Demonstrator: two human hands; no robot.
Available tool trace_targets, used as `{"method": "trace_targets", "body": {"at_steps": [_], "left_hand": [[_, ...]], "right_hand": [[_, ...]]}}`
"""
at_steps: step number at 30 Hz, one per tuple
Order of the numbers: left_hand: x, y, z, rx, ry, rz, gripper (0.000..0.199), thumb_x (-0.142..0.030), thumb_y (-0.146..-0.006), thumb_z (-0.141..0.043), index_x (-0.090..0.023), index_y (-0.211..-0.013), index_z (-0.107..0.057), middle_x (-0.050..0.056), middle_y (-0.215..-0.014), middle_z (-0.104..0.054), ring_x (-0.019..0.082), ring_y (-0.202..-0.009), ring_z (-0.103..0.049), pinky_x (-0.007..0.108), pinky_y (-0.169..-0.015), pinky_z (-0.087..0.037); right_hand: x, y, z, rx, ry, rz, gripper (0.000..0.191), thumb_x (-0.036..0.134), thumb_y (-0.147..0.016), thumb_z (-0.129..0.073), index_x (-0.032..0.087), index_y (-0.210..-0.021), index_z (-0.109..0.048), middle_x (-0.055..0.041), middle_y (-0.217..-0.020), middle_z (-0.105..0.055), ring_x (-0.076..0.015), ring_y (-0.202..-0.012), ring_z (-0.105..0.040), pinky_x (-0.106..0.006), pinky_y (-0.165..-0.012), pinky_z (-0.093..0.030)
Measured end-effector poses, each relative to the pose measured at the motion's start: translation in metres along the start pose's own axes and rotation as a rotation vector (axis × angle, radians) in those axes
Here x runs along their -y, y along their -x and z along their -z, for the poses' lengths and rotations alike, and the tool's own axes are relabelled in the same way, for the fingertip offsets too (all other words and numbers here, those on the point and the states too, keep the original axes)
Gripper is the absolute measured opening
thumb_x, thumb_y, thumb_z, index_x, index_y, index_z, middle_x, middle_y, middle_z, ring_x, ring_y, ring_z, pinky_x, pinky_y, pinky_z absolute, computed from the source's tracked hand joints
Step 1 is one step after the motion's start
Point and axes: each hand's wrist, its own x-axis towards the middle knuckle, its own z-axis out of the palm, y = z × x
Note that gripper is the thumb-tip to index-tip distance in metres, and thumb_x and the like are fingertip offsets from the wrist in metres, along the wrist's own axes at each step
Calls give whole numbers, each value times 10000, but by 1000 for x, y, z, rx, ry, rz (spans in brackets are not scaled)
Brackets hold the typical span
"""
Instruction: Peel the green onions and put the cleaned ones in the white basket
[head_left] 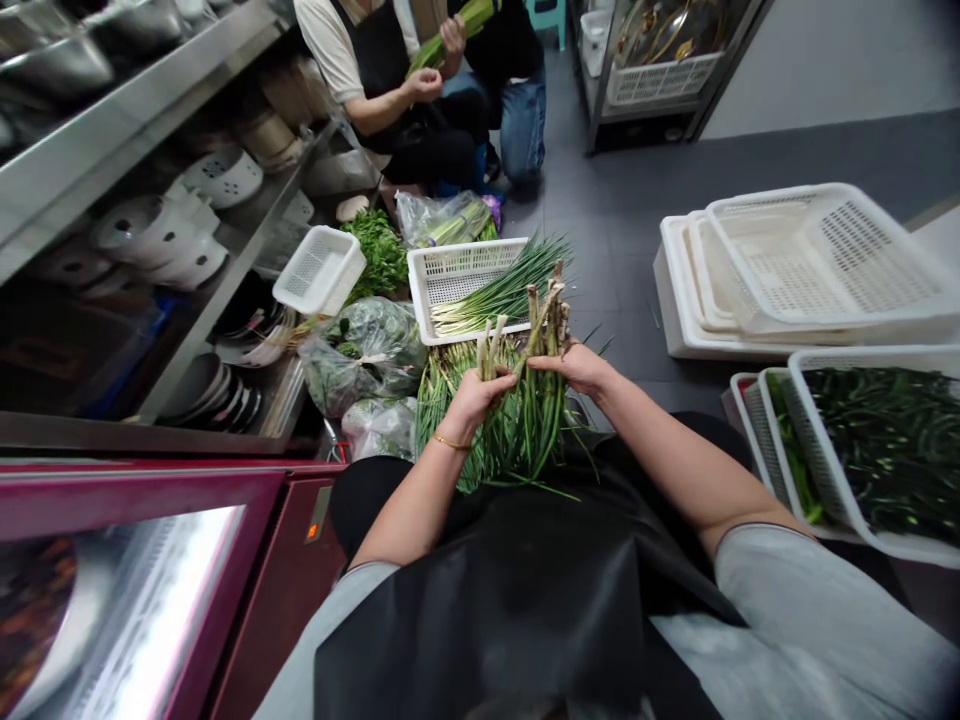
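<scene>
My left hand [480, 398] is closed around a few scallions with clean white ends [491, 345] pointing up. Close beside it, my right hand [574, 368] grips a bunch of scallions with brown, dirty root ends [551, 310]. Their green leaves hang down over my black apron [525, 590]. The fingertips of both hands nearly meet; whether they touch, I cannot tell. Under and behind my hands lies a pile of more scallions [442, 390]. Just beyond stands a white slotted basket [426, 275] holding clean scallions [502, 295], white ends to the left.
Bagged vegetables [367, 345], leafy greens [375, 250] and a small white basket [319, 270] lie left, near shelves of dishes [202, 385]. Stacked white baskets [825, 260] and a basket of dark green vegetables [892, 450] stand right. Ahead, a co-worker [382, 90] holds long green stalks.
</scene>
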Motion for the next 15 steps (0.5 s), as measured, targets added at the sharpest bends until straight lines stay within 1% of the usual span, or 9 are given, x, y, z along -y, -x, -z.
{"method": "trace_targets", "body": {"at_steps": [3,6,8,10,12,15], "left_hand": [[-4,4,10,-11,15,-18,376,-386,-538,-830,-117,-687,-613,-27,-495,-528,37,-356,-320,228,-374,-166],[-4,3,14,17,50,-14,361,-391,-564,-812,-125,-682,-597,-23,-515,-542,39,-360,-329,227,-368,-183],[-1,2,12,42,54,-6,361,-392,-571,-808,-127,-691,-594,-21,-524,-549,40,-364,-337,226,-372,-193],[2,0,7,53,42,3,368,-388,-564,-815,-129,-703,-596,-26,-520,-547,41,-366,-344,227,-377,-198],[4,-2,3,40,23,11,378,-381,-551,-826,-129,-721,-602,-30,-512,-543,44,-367,-346,228,-383,-192],[5,-3,0,-24,-17,-7,391,-391,-551,-832,-125,-739,-615,-22,-521,-555,45,-380,-350,230,-396,-179]], "right_hand": [[4,5,14,-26,-34,-40,427,303,-456,-905,136,-784,-689,-37,-667,-693,-186,-609,-664,-347,-633,-572],[2,8,18,-117,-90,-26,422,341,-483,-894,141,-776,-667,10,-585,-619,-143,-514,-605,-296,-529,-534],[-2,8,14,-144,-87,10,429,355,-505,-881,147,-818,-674,29,-588,-597,-113,-484,-565,-271,-498,-508],[-6,6,5,-132,-32,48,427,354,-518,-871,149,-841,-683,27,-610,-606,-99,-476,-539,-262,-486,-489],[-10,2,-4,-142,51,98,383,341,-503,-873,147,-768,-676,16,-606,-614,-96,-472,-521,-255,-468,-464],[-12,-2,-10,-212,155,148,336,334,-495,-872,155,-641,-628,5,-559,-603,-103,-451,-498,-261,-437,-437]]}}
